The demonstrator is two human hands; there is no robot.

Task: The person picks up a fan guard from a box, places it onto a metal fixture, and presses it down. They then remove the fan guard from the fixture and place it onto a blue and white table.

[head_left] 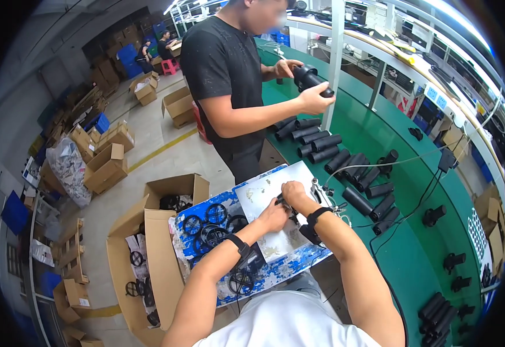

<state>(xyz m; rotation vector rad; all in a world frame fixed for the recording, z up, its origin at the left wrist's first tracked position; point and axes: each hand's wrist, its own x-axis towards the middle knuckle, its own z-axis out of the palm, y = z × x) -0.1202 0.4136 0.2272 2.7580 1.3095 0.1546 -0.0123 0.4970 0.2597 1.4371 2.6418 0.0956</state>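
White shirt [290,317] nearest cam; L hand [274,216] & R hand [294,195] curled near metal fixture [323,193], grips obscured, can't tell. Risk: pinch inj. if fixture shifts.

one fisheye view, worn on the head, looks down from beside the green counter [403,254], close over the wearer's hands [274,217], and faces roughly along that counter's length, wide enough to take in the floor [151,132] well to the counter's left.
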